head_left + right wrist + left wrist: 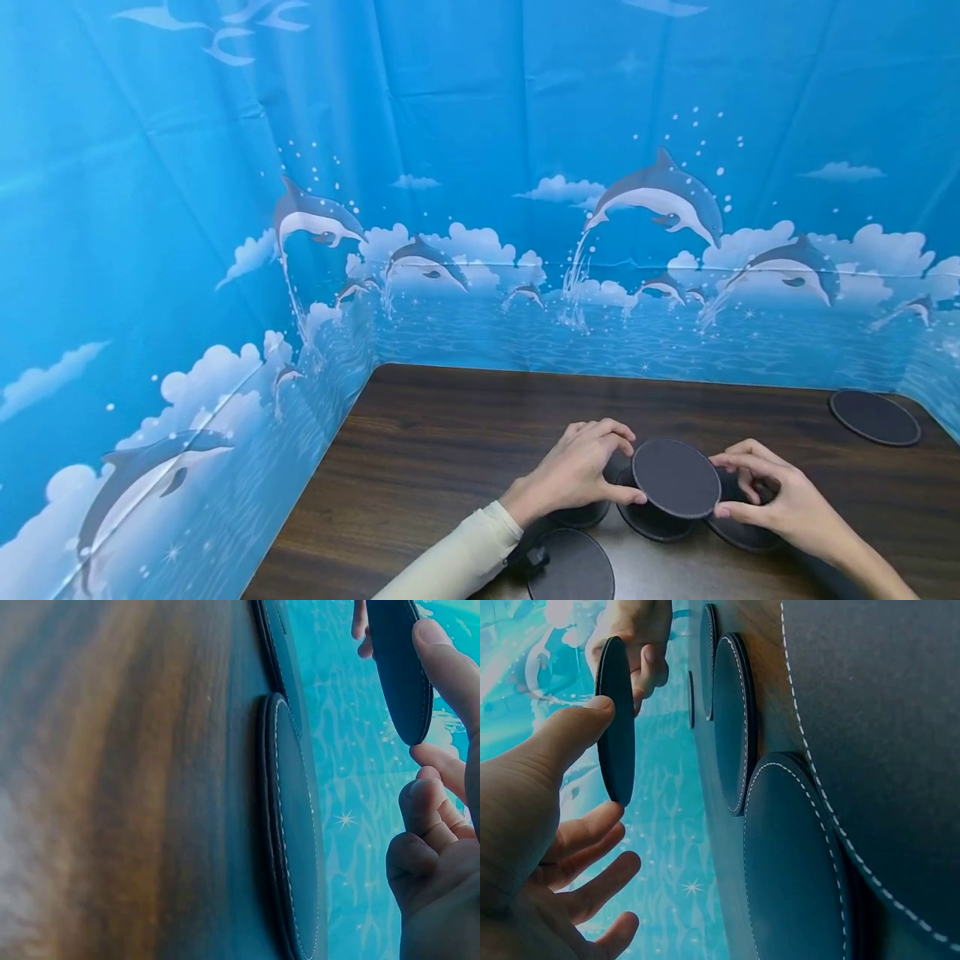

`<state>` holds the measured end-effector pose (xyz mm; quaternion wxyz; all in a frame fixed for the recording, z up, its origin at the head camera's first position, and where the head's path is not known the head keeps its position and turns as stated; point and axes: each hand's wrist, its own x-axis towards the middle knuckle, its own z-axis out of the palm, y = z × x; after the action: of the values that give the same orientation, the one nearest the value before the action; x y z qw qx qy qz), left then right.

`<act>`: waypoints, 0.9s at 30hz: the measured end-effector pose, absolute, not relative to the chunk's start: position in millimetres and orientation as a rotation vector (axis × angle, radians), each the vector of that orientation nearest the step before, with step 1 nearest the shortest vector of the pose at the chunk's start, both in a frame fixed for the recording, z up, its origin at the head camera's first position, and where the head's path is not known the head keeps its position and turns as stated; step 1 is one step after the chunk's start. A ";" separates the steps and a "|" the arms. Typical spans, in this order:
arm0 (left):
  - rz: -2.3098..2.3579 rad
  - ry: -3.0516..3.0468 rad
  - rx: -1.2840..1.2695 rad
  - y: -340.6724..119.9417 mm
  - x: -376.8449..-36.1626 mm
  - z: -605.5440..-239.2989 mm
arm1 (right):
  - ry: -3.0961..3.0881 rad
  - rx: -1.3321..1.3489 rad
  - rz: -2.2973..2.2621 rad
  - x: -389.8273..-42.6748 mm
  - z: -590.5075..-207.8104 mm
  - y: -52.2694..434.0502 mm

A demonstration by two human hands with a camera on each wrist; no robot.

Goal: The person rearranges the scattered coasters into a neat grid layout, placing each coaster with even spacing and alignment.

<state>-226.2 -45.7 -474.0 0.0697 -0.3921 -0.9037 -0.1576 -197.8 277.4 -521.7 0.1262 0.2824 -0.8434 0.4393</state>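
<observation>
A round black coaster [676, 478] with a stitched rim is held above the table between both hands. My left hand [577, 468] pinches its left edge between thumb and forefinger; in the left wrist view the other fingers are spread apart below. At the opposite edge, my right hand [783, 500] pinches it with thumb and forefinger, its remaining fingers curled in. Under the held coaster lie more black coasters, one directly below [654, 525], another coaster [742, 533] beneath the right hand, and a third coaster [581, 515] beneath the left hand, partly hidden.
Nearest the front edge lies another black coaster [572, 567], partly behind the left sleeve [450, 554]. One more coaster [875, 417] sits at the table's far right corner. A dark wood-grain table [450, 433] meets a blue dolphin-print curtain [465, 167] at the back and left.
</observation>
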 end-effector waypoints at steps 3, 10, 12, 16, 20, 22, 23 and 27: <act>-0.467 -2.720 -1.180 -46.9 -222.5 -473.7 | -2.447 0.867 1.266 -193.8 -521.9 277.3; -0.448 -2.738 -1.209 -49.4 -214.0 -476.0 | -2.430 0.943 1.292 -184.4 -526.5 275.9; -0.421 -2.752 -1.219 -50.0 -211.8 -477.6 | -2.432 0.955 1.308 -181.9 -529.1 274.9; -0.366 -2.766 -1.222 -50.4 -207.2 -480.2 | -2.435 0.958 1.362 -177.7 -533.3 273.8; -0.357 -2.792 -1.227 -51.0 -201.4 -480.1 | -2.457 0.986 1.409 -172.5 -535.3 274.2; -0.360 -2.807 -1.240 -51.8 -198.6 -481.1 | -2.483 0.989 1.427 -169.0 -536.5 274.8; -0.360 -2.815 -1.250 -52.4 -197.5 -481.8 | -2.489 1.008 1.436 -167.4 -537.3 275.4; -0.368 -2.832 -1.271 -55.9 -193.2 -485.6 | -2.477 1.085 1.472 -163.9 -540.7 274.8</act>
<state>-193.2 -55.9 -485.6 0.0077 -0.4067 -0.9059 -0.1178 -163.9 274.8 -540.7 0.0313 0.3522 -0.8042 0.4778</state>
